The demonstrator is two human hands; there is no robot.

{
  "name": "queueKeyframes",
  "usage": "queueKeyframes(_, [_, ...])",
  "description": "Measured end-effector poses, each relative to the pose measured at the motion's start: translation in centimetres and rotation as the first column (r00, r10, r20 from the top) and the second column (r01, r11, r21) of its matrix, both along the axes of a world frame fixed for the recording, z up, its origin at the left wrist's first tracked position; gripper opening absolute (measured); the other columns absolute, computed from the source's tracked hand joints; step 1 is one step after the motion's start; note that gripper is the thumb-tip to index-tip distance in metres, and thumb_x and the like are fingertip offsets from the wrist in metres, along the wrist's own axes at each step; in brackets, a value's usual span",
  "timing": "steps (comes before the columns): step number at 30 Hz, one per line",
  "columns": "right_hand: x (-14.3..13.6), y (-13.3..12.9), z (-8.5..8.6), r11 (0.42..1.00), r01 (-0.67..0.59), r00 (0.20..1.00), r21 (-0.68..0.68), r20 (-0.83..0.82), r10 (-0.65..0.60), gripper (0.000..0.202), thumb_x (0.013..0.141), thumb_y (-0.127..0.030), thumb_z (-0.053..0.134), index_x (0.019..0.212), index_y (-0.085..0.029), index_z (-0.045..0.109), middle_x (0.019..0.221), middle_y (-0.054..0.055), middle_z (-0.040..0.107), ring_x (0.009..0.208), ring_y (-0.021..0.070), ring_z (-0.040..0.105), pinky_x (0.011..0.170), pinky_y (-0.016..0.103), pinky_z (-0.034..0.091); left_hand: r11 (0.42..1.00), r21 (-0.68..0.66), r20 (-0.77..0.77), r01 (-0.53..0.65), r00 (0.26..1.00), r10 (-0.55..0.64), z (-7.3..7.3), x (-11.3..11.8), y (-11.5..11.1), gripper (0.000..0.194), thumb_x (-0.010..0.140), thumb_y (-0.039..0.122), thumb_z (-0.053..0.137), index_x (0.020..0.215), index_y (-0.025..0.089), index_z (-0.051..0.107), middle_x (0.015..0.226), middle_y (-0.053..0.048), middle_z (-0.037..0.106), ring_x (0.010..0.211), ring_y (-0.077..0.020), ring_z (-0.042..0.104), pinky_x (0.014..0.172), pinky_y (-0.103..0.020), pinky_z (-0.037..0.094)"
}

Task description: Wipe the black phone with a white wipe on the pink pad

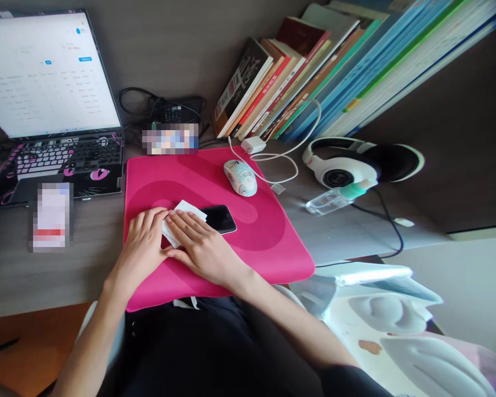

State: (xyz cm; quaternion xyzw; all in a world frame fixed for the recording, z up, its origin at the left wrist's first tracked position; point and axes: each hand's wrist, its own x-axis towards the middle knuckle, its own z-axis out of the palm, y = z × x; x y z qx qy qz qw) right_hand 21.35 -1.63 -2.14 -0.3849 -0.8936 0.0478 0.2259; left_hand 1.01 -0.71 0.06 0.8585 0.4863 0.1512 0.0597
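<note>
A black phone lies on a pink desk mat, partly covered by a white cloth or tissue. My right hand rests flat on the white piece, fingers stretched toward the upper left. At its left edge, my left hand touches the piece and the phone's near end, with its fingers bent and close together; the fingertips and anything between them are hard to make out. The phone's left part is hidden under the piece and my hands.
An open laptop stands at the left, a blurred phone-like object before it. Behind the phone are a patterned mouse, white charger and leaning books. Headphones and a clear bottle lie right.
</note>
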Motion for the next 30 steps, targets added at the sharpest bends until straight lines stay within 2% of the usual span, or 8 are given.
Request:
queueKeyframes(3, [-0.1, 0.2, 0.0, 1.000, 0.006, 1.000, -0.004, -0.002, -0.006, 0.071, 0.113, -0.054, 0.045, 0.158, 0.001, 0.050, 0.166, 0.021, 0.049, 0.159, 0.0321, 0.042, 0.135, 0.050, 0.034, 1.000, 0.004, -0.006, -0.007, 1.000, 0.007, 0.1, 0.1, 0.0, 0.069, 0.092, 0.021, 0.077, 0.153, 0.020, 0.044, 0.154, -0.018, 0.055, 0.136, -0.0375, 0.054, 0.112, -0.052, 0.045])
queueKeyframes(9, [1.0, -0.9, 1.0, 0.999, -0.049, 0.998, -0.022, -0.046, 0.048, 0.061, 0.114, -0.049, 0.045, 0.154, -0.005, 0.059, 0.161, 0.018, 0.058, 0.154, 0.0313, 0.051, 0.132, 0.051, 0.041, 1.000, -0.002, -0.012, -0.016, 1.000, 0.016, 0.0, 0.2, 0.1, 0.060, 0.097, 0.024, 0.070, 0.152, 0.018, 0.047, 0.154, -0.017, 0.057, 0.136, -0.0376, 0.055, 0.111, -0.052, 0.046])
queueKeyframes(14, [2.2, -1.9, 1.4, 0.998, -0.067, 0.992, -0.020, -0.106, 0.064, 0.044, 0.115, -0.035, 0.049, 0.145, -0.009, 0.068, 0.150, 0.016, 0.069, 0.145, 0.0269, 0.063, 0.127, 0.046, 0.050, 1.000, 0.018, -0.042, -0.014, 0.999, 0.015, -0.1, 0.1, 0.2, 0.062, 0.094, 0.018, 0.073, 0.152, 0.020, 0.050, 0.153, -0.015, 0.057, 0.136, -0.0365, 0.054, 0.113, -0.052, 0.046])
queueKeyframes(18, [3.3, -2.4, 1.2, 1.000, -0.015, 0.994, 0.024, -0.105, 0.018, 0.037, 0.113, -0.022, 0.052, 0.143, -0.012, 0.070, 0.147, 0.013, 0.071, 0.142, 0.0259, 0.065, 0.125, 0.045, 0.052, 1.000, 0.023, -0.057, -0.010, 0.998, 0.012, -0.2, 0.1, 0.2, 0.062, 0.096, 0.031, 0.077, 0.152, 0.024, 0.052, 0.152, -0.014, 0.057, 0.135, -0.0372, 0.055, 0.112, -0.055, 0.047])
queueKeyframes(21, [4.7, -2.8, 1.1, 0.998, 0.033, 0.995, 0.048, -0.097, -0.028, 0.037, 0.111, -0.021, 0.054, 0.144, -0.013, 0.070, 0.147, 0.012, 0.071, 0.142, 0.0271, 0.065, 0.124, 0.047, 0.053, 1.000, 0.026, -0.053, 0.000, 0.999, 0.002, -0.2, 0.2, 0.3, 0.063, 0.099, 0.044, 0.075, 0.155, 0.025, 0.051, 0.152, -0.015, 0.056, 0.135, -0.0375, 0.055, 0.112, -0.056, 0.047])
queueKeyframes(24, [6.4, -3.1, 0.8, 0.995, 0.079, 0.991, 0.054, -0.112, -0.072, 0.039, 0.111, -0.020, 0.054, 0.147, -0.020, 0.068, 0.147, 0.009, 0.071, 0.141, 0.0266, 0.066, 0.123, 0.049, 0.054, 0.999, 0.031, -0.024, 0.005, 1.000, -0.004, -0.1, 0.2, 0.3, 0.064, 0.101, 0.056, 0.069, 0.156, 0.027, 0.050, 0.152, -0.015, 0.056, 0.135, -0.0367, 0.055, 0.112, -0.056, 0.047])
queueKeyframes(27, [8.1, -3.3, 0.2, 0.989, 0.127, 0.984, 0.076, -0.139, -0.115, 0.039, 0.110, -0.020, 0.055, 0.147, -0.022, 0.069, 0.145, 0.007, 0.072, 0.139, 0.0272, 0.066, 0.122, 0.052, 0.055, 1.000, 0.025, -0.018, 0.005, 1.000, -0.005, 0.0, 0.2, 0.2, 0.062, 0.103, 0.058, 0.065, 0.155, 0.027, 0.050, 0.152, -0.015, 0.056, 0.136, -0.0365, 0.054, 0.113, -0.056, 0.046])
queueKeyframes(30, [9.2, -3.4, -0.2, 0.986, 0.149, 0.979, 0.074, -0.155, -0.136, 0.037, 0.110, -0.019, 0.054, 0.144, -0.018, 0.070, 0.147, 0.009, 0.071, 0.141, 0.0279, 0.064, 0.122, 0.051, 0.055, 1.000, 0.014, -0.020, 0.003, 1.000, -0.003, 0.1, 0.2, 0.1, 0.062, 0.103, 0.057, 0.065, 0.155, 0.026, 0.051, 0.153, -0.015, 0.055, 0.138, -0.0370, 0.053, 0.115, -0.057, 0.045])
